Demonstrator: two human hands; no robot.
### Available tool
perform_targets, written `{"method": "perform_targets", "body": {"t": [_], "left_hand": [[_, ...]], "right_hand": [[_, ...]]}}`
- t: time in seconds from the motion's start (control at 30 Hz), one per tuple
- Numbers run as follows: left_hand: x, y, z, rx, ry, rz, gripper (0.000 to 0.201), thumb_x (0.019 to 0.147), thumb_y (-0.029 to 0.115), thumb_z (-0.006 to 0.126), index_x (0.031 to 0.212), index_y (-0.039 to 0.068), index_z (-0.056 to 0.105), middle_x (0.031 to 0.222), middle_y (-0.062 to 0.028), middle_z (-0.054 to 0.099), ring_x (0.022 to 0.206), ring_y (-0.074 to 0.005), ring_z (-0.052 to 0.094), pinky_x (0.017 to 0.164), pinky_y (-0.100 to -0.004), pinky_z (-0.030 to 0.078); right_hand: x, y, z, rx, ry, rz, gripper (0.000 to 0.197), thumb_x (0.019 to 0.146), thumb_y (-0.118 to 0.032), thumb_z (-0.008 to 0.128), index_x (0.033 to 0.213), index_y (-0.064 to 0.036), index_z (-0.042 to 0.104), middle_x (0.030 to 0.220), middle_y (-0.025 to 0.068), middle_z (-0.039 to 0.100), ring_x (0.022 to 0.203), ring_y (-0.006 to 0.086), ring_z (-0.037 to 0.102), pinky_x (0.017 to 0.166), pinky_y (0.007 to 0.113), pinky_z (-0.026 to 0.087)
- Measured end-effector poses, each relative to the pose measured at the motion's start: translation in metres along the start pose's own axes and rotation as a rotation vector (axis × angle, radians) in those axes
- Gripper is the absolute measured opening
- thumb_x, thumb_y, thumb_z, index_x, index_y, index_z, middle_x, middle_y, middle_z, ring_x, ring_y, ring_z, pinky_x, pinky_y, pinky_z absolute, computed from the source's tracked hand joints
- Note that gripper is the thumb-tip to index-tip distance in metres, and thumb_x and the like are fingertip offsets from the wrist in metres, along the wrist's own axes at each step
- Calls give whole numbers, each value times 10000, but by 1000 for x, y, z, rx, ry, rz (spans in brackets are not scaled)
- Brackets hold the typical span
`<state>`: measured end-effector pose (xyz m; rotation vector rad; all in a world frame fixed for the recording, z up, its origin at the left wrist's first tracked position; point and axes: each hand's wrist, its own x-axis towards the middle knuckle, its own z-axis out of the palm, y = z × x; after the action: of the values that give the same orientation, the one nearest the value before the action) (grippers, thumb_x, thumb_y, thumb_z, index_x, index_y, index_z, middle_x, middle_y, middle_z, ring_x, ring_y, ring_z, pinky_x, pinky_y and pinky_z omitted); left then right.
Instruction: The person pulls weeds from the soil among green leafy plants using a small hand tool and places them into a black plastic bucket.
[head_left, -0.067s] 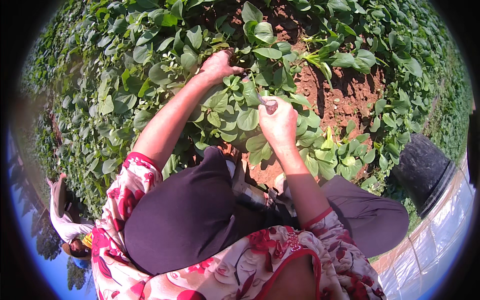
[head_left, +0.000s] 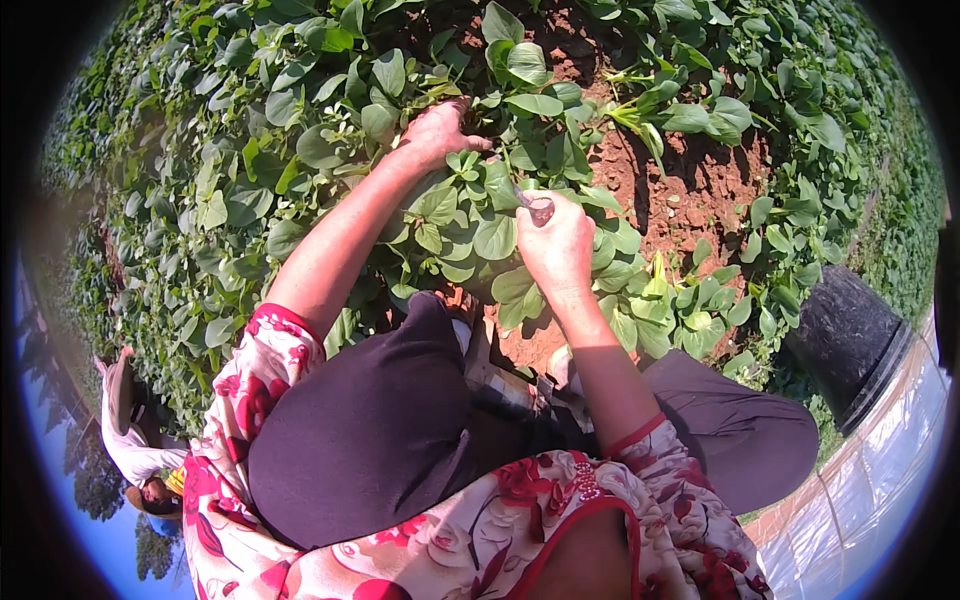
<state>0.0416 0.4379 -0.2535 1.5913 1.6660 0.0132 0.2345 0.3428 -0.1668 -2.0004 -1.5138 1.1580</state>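
Note:
Low leafy green plants (head_left: 495, 238) grow thickly around both hands. My left hand (head_left: 432, 135) reaches in among them at upper centre. Its thumb is stretched out, apart from the fingers, whose tips are lost in the leaves. Closer to me and to the right, my right hand (head_left: 557, 245) is closed in a fist round the handle of a slim knife-like tool (head_left: 541, 211). The round handle end pokes out at the top of the fist. A narrow metal part points toward the left hand, and leaves hide most of it.
Reddish bare soil (head_left: 690, 190) shows to the right of my hands, with some uprooted-looking greens (head_left: 635, 115) on it. A black bucket (head_left: 845, 345) lies tilted at the right, beside white sheeting (head_left: 870, 490). Another person (head_left: 140, 450) is bent over at the far left.
Almost nothing differs. My left thumb has shifted very slightly, and the right hand keeps its place with the tool.

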Motion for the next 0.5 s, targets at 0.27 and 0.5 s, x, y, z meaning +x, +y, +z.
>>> {"method": "perform_targets", "body": {"t": [0.27,0.5], "left_hand": [[25,-58,34,336,226,83,237,826,250,587,1010,104,616,976,-138,619,904,-323,621,788,-418,506],[-7,20,-5,-44,233,116,183,874,128,501,1028,76,586,1006,-202,609,943,-390,593,809,-462,462]], "right_hand": [[9,-26,41,-295,-107,-259,115,728,-73,605,836,-60,642,711,172,653,714,369,653,683,451,525],[10,-29,-2,-405,-169,-303,188,724,-74,625,911,-71,649,777,154,672,727,337,664,684,441,530]]}}
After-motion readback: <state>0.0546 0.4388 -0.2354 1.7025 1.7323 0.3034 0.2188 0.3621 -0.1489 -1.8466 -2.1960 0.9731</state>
